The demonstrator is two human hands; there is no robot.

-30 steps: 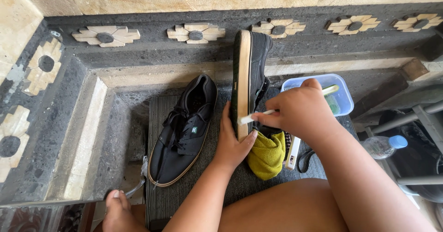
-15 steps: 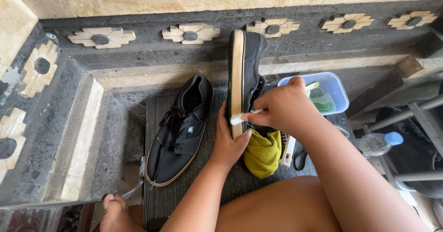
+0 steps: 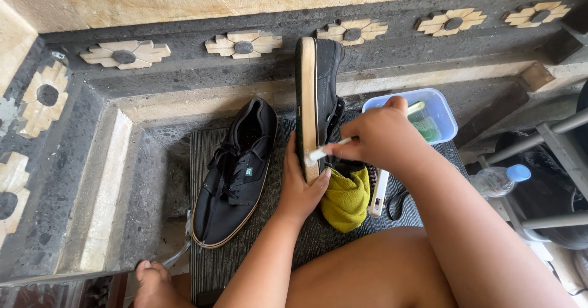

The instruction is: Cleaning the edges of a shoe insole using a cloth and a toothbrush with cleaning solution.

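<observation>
Near the centre of the frame the left hand point(image 3: 300, 188) grips the lower end of a black canvas sneaker point(image 3: 318, 100), holding it on edge so that its tan rubber sole faces left and its toe points toward the top of the picture. The right hand point(image 3: 380, 136), just right of centre, is closed around a white toothbrush point(image 3: 334, 149) whose bristle end touches the sole's rim just above the left thumb; the handle's far end sticks out behind the knuckles toward the upper right. A second black sneaker point(image 3: 236, 173) lies flat, left of centre, laces up, on a dark ribbed mat point(image 3: 202, 161) that covers the floor of a sunken stone basin. Below the right hand a yellow-green cloth point(image 3: 346, 201) sits bunched on the mat, touching the held shoe's heel, with a white brush point(image 3: 380, 191) lying just beside it to the right. A clear blue plastic tub point(image 3: 444, 115) holding a green sponge stands at the right of centre. A plastic water bottle with a blue cap point(image 3: 499, 179) lies at the right edge. Carved flower tiles point(image 3: 245, 43) run along the top wall.
</observation>
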